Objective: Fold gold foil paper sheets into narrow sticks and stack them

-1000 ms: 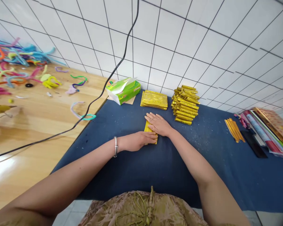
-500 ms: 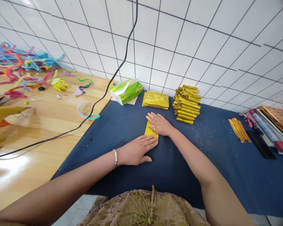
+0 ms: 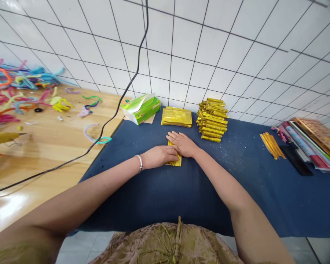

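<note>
A folded piece of gold foil paper [image 3: 175, 160] lies on the blue cloth [image 3: 236, 176] in front of me. My left hand [image 3: 159, 156] rests on its left part with the fingers curled over the paper. My right hand [image 3: 183, 143] lies flat on its upper right part, fingers stretched out and pressing down. Beyond my hands sit a flat pile of gold foil sheets [image 3: 177, 116] and a tall stack of folded gold pieces [image 3: 212, 120].
A green tissue pack [image 3: 140, 107] sits at the cloth's far left corner. Gold strips [image 3: 269, 145] and a black comb [image 3: 296, 160] lie right, beside stacked packets [image 3: 316, 143]. Pipe cleaners [image 3: 19, 88] and a yellow glue gun [image 3: 2, 138] lie on the wooden table [image 3: 46, 150]; a black cable [image 3: 110, 117] crosses it.
My left hand slid back and toward me, then returned onto the gold paper with its fingers curled. My right hand stayed pressed on the paper. The view shifted slightly.
</note>
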Action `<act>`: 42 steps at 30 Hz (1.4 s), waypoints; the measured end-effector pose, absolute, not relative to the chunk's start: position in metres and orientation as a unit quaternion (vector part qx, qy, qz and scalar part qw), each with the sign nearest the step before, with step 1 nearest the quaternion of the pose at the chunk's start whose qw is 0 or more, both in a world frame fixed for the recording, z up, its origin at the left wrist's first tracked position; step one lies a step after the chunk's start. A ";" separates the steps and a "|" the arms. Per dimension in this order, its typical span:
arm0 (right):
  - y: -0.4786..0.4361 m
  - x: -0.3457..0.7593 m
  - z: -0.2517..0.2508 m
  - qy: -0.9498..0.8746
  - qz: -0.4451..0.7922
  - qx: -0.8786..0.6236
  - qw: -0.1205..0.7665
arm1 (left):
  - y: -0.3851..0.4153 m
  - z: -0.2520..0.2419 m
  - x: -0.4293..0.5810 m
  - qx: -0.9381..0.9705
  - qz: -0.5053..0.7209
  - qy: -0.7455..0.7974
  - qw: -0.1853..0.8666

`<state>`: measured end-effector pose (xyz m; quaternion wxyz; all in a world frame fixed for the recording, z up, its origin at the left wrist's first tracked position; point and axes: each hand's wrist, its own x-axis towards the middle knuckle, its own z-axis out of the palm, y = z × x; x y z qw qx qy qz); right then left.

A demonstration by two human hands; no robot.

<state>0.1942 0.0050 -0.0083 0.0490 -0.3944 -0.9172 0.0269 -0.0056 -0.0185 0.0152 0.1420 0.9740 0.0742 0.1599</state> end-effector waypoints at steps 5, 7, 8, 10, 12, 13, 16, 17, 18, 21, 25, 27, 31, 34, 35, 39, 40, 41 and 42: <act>0.009 0.194 -0.009 -0.919 0.034 -0.391 0.049 | -0.021 0.003 -0.009 0.975 0.156 0.082 0.138; 0.007 0.194 -0.007 -0.914 0.032 -0.400 0.060 | -0.021 0.000 -0.010 0.972 0.161 0.086 0.146; 0.004 0.194 -0.005 -0.911 0.028 -0.405 0.069 | -0.021 -0.001 -0.010 0.971 0.163 0.087 0.149; -0.006 0.195 0.000 -0.905 0.017 -0.415 0.089 | -0.020 -0.001 -0.010 0.971 0.162 0.089 0.152; -0.023 0.199 0.005 -0.901 0.011 -0.421 0.106 | -0.019 -0.001 -0.010 0.971 0.159 0.087 0.153; -0.033 0.201 0.007 -0.901 0.014 -0.420 0.108 | -0.019 -0.001 -0.010 0.971 0.158 0.087 0.155; -0.062 0.211 0.009 -0.894 0.024 -0.430 0.121 | -0.018 0.000 -0.011 0.970 0.158 0.103 0.154; -0.070 0.214 0.008 -0.895 0.029 -0.428 0.119 | -0.018 0.000 -0.012 0.970 0.154 0.114 0.148; -0.076 0.216 0.006 -0.896 0.033 -0.426 0.122 | -0.017 0.001 -0.013 0.971 0.149 0.126 0.141; -0.084 0.222 0.002 -0.895 0.047 -0.423 0.136 | -0.018 0.002 -0.015 0.971 0.140 0.148 0.123; -0.082 0.225 0.006 -0.900 0.073 -0.411 0.126 | -0.020 0.003 -0.013 0.966 0.156 0.167 0.123; -0.081 0.226 0.010 -0.902 0.080 -0.408 0.117 | -0.020 0.005 -0.012 0.961 0.159 0.180 0.135; -0.083 0.226 0.015 -0.905 0.077 -0.407 0.100 | -0.014 0.009 -0.015 0.956 0.156 0.161 0.188; -0.085 0.226 0.016 -0.909 0.063 -0.401 0.093 | -0.006 0.013 -0.025 0.948 0.152 0.134 0.246; -0.086 0.225 0.015 -0.911 0.054 -0.398 0.091 | -0.004 0.014 -0.028 0.945 0.148 0.124 0.265; -0.088 0.220 0.013 -0.919 0.008 -0.384 0.088 | 0.002 0.014 -0.037 0.938 0.138 0.102 0.300; -0.089 0.218 0.012 -0.920 -0.004 -0.381 0.091 | 0.002 0.014 -0.038 0.939 0.137 0.101 0.298; -0.090 0.217 0.011 -0.921 -0.014 -0.377 0.094 | 0.001 0.014 -0.038 0.941 0.135 0.101 0.295; -0.090 0.217 0.010 -0.923 -0.022 -0.372 0.097 | 0.001 0.015 -0.038 0.942 0.133 0.102 0.290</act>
